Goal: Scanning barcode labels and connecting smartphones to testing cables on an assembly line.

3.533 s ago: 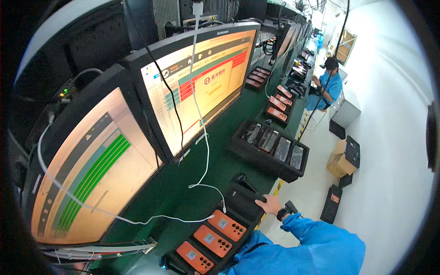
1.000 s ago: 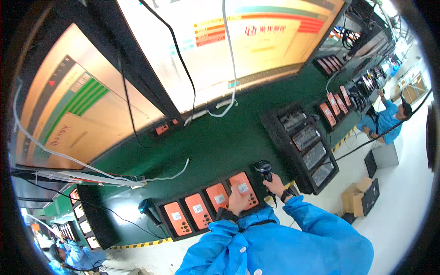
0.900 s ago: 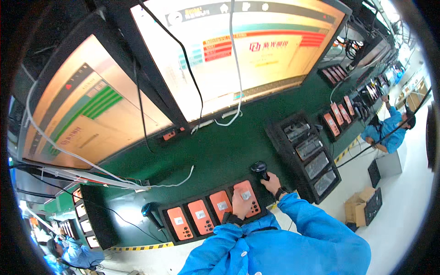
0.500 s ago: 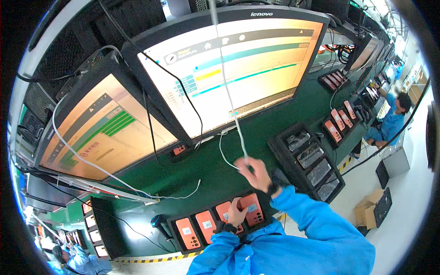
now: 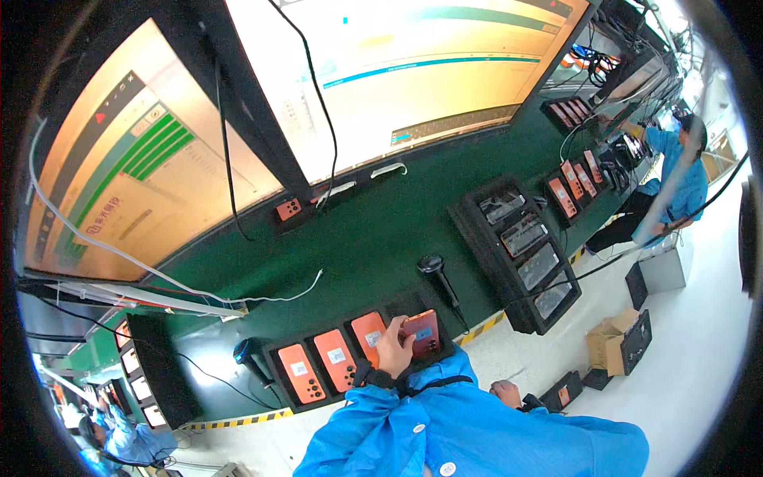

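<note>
The left hand (image 5: pixel 395 347) pinches the edge of an orange phone (image 5: pixel 421 335) in the black tray (image 5: pixel 280 374). The right hand (image 5: pixel 506 393) hangs low beside the blue sleeve (image 5: pixel 445 421); its fingers can't be made out.

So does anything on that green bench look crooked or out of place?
Only the rightmost orange phone in the black tray: it sits tilted under the left hand, while the other three lie flat. The handheld scanner lies loose beside it.

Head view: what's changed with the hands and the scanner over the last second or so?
The right hand let go of the black scanner, reached up toward the hanging cable, then dropped to the bench edge. The scanner now lies alone on the green mat. The left hand stayed on the rightmost orange phone; the other phones stayed in the tray.
</note>
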A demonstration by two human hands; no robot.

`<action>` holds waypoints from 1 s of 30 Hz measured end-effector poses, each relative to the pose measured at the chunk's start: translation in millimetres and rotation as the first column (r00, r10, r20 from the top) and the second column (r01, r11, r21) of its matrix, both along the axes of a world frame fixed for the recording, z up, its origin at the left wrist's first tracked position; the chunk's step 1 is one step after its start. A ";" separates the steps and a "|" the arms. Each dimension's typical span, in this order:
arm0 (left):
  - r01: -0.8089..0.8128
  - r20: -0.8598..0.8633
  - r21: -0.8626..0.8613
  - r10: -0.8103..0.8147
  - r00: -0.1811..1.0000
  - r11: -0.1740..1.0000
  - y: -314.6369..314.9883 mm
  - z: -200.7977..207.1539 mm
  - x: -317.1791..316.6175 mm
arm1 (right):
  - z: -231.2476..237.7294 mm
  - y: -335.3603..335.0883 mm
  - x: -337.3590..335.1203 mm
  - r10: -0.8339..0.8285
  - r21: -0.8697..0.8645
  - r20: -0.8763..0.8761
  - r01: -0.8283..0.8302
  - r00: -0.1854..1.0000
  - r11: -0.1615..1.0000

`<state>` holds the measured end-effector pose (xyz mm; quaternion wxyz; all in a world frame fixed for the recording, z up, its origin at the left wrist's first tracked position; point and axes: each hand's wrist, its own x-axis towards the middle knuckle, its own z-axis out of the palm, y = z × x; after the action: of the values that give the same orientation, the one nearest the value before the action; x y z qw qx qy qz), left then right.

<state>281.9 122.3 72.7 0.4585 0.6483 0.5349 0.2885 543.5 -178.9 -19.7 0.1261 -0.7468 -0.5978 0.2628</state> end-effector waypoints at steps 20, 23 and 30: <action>-0.017 -0.009 0.016 0.017 1.000 1.000 -12.7 4.4 -3.7 | 150.4 325.6 -70.8 0.113 0.126 -0.806 -0.018 0.581 0.992; -0.023 -0.022 0.043 0.024 0.999 0.999 -15.9 6.4 -2.0 | 161.8 332.6 -72.6 0.292 0.143 -0.633 -0.263 0.717 0.954; -0.044 -0.023 0.053 0.045 0.999 0.998 -21.8 8.3 -0.4 | 166.6 340.4 -72.3 0.476 0.194 -0.475 -0.439 0.740 0.877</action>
<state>281.5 100.5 80.9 0.4284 0.6515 0.5471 0.3046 471.2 161.5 147.0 0.2369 -0.4758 -0.7163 0.4522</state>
